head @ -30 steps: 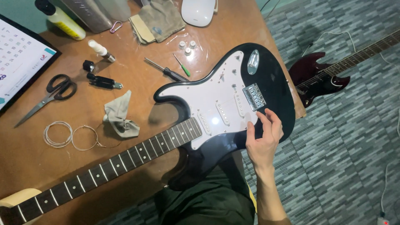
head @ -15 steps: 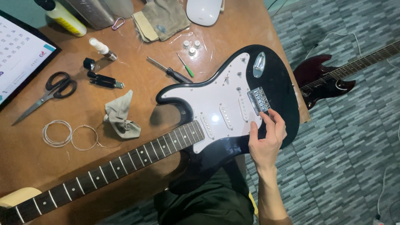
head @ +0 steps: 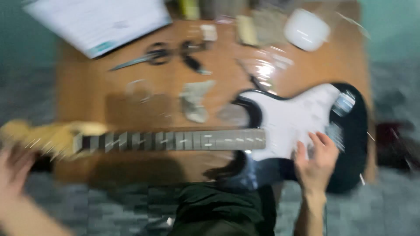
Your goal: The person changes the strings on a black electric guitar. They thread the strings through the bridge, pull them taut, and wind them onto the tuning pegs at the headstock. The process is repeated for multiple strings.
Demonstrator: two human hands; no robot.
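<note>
The black electric guitar lies across the wooden surface. The right hand rests on its white pickguard, fingers spread, gripping nothing. The left hand near the headstock is blurred; its grip I cannot tell.

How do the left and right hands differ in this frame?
The right hand lies flat on the guitar body, fingers spread over the white pickguard; the left hand sits at the frame's left edge near the pale headstock, contact unclear. The right is fairly sharp, the left heavily blurred. Both are bare, holding no tool.
</note>
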